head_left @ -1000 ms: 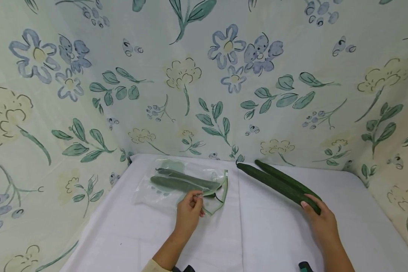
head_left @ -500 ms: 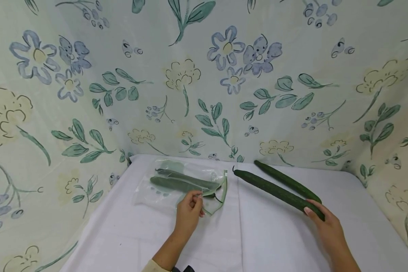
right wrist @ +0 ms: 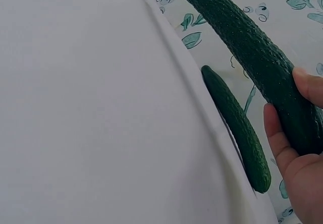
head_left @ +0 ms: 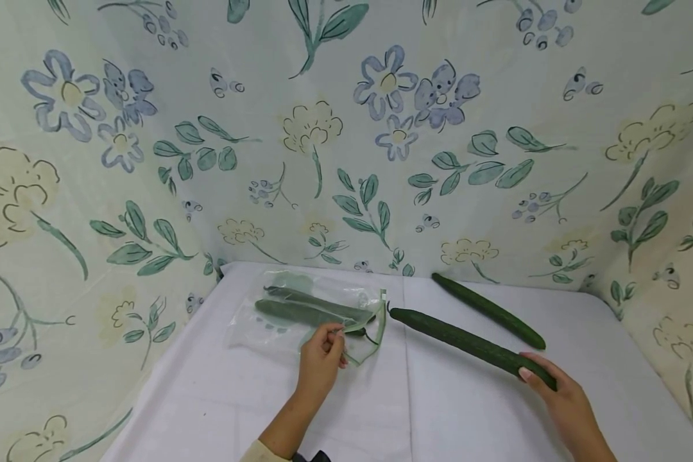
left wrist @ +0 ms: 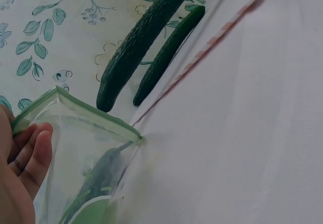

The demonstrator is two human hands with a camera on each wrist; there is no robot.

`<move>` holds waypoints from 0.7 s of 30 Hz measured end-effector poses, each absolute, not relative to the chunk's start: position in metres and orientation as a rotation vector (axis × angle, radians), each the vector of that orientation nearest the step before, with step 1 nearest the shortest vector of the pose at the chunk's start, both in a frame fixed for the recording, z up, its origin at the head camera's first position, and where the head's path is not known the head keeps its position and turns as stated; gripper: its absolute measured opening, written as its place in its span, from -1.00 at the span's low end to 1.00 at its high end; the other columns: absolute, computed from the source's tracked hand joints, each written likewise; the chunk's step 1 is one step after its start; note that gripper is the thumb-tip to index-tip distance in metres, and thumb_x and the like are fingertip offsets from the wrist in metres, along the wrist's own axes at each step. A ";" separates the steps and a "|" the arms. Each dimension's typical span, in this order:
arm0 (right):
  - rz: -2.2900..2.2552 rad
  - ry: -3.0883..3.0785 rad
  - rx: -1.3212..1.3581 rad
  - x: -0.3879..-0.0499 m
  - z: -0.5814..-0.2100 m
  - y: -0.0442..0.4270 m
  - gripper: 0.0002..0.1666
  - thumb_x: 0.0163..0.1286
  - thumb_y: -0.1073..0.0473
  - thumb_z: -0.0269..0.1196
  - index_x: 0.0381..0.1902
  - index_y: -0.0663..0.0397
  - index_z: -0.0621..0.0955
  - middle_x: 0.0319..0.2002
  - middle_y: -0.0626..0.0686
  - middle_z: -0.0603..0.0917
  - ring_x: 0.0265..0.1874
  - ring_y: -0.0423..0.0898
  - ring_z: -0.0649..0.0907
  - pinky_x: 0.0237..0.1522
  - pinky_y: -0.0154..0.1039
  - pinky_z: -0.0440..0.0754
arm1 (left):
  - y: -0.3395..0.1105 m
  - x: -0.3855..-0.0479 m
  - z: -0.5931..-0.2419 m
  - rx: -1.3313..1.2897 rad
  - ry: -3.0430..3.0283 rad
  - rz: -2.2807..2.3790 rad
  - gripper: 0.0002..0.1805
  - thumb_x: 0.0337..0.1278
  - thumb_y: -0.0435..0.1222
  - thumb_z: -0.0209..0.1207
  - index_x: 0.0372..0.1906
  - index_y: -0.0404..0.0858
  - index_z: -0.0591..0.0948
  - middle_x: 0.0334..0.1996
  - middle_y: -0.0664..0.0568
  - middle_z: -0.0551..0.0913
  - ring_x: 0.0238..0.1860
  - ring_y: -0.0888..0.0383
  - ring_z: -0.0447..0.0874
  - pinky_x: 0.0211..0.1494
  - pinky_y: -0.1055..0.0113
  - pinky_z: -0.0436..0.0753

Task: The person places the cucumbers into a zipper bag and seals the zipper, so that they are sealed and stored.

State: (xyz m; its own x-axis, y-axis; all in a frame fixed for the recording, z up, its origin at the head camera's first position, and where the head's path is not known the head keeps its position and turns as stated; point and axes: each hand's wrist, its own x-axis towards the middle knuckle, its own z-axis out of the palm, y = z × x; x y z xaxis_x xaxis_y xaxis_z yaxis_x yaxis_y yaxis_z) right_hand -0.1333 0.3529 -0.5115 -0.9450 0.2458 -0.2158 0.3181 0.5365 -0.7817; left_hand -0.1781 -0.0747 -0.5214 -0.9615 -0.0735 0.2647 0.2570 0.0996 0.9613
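Observation:
My right hand [head_left: 568, 398] grips the near end of a long dark green cucumber [head_left: 462, 339]; its stem end points left, close to the bag's mouth. With thumb and fingers my left hand [head_left: 321, 359] pinches the green-edged opening of a clear zip bag [head_left: 245, 330]. Inside the bag lie two cucumbers [head_left: 300, 313], seen through the plastic. In the left wrist view the bag's green zip edge [left wrist: 96, 112] is spread apart. Another cucumber [head_left: 491, 311] lies by itself on the table at the right, also visible in the right wrist view beyond the held cucumber [right wrist: 247, 42].
A white cloth covers the table [head_left: 208, 410]. Behind and at both sides hangs a floral curtain [head_left: 317, 160]. A dark object [head_left: 312, 457] shows at the bottom edge beside the left forearm.
My right hand has moved the cucumber toward me and slightly right, away from the one lying on the table; its tip has lowered toward the bag. My left hand stays at the bag's edge.

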 end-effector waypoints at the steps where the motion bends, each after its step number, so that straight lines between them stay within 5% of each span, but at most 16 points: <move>1: -1.395 2.665 0.474 -0.133 -0.511 0.353 -0.04 0.39 -0.48 0.12 0.55 -0.11 0.27 0.60 0.29 0.06 0.52 0.41 0.12 0.34 0.40 0.30 | -0.075 -0.178 -0.521 -0.185 -2.133 -1.946 -0.83 0.47 -0.32 0.12 0.00 -0.27 0.63 -0.47 -0.19 0.61 -0.61 0.25 0.60 -0.54 0.38 0.72; 10: -1.339 2.675 0.330 -0.133 -0.519 0.344 -0.09 0.40 -0.45 0.11 0.52 -0.09 0.33 0.53 0.22 0.26 0.39 0.17 0.32 0.11 -0.10 0.53 | -0.076 -0.179 -0.520 -0.157 -2.156 -1.943 -0.84 0.47 -0.32 0.12 0.00 -0.24 0.63 -0.46 -0.17 0.60 -0.60 0.23 0.60 -0.52 0.37 0.73; 17: -1.386 2.636 0.276 -0.135 -0.521 0.331 -0.10 0.38 -0.44 0.16 0.50 -0.10 0.35 0.53 0.20 0.28 0.45 0.22 0.29 0.25 0.17 0.47 | -0.075 -0.178 -0.518 -0.122 -2.172 -1.941 -0.84 0.46 -0.36 0.12 0.01 -0.27 0.63 -0.44 -0.19 0.61 -0.61 0.25 0.59 -0.52 0.39 0.72; 21: -1.333 2.700 0.222 -0.137 -0.521 0.323 -0.19 0.40 -0.41 0.16 0.46 -0.15 0.42 0.49 0.16 0.36 0.39 0.09 0.36 0.14 -0.17 0.53 | -0.077 -0.179 -0.520 -0.152 -2.186 -1.927 -0.84 0.47 -0.33 0.11 0.01 -0.22 0.63 -0.45 -0.10 0.61 -0.60 0.25 0.61 -0.50 0.36 0.74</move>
